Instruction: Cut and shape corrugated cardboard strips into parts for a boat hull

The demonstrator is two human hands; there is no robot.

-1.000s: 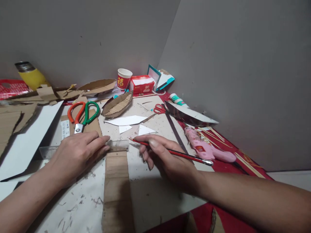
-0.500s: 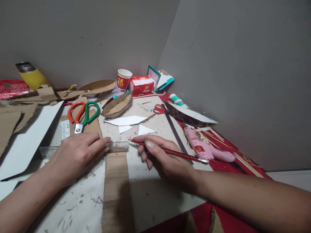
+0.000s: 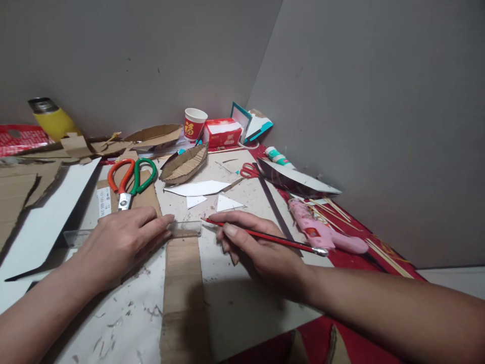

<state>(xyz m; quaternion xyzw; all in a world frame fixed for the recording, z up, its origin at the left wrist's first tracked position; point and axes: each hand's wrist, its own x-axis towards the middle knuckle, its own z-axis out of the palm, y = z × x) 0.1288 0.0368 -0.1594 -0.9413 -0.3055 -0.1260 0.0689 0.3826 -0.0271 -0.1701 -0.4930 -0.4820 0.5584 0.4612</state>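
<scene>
My left hand [image 3: 125,245] presses a clear ruler [image 3: 187,229] down across the far end of a brown cardboard strip [image 3: 184,298], its fingers together on the ruler. The ruler's other end shows left of the wrist. In my right hand [image 3: 253,247] a red and black pencil [image 3: 273,239] is pinched between thumb and fingers, its tip beside the ruler's right end. Beyond my left hand lie large scissors [image 3: 131,179] with one orange and one green handle, partly over a cardboard piece.
Past the hands sit a cardboard boat shape [image 3: 185,164] and white paper cutouts [image 3: 199,188]. A pink glue gun [image 3: 328,230], thin sticks [image 3: 388,258] and red-handled scissors [image 3: 249,170] lie right. Behind stand a paper cup [image 3: 194,126], a red tissue pack [image 3: 223,132] and a yellow bottle [image 3: 56,124].
The whole view has shifted very slightly. Both hands, the ruler and the pencil keep practically the same places relative to the cardboard strip.
</scene>
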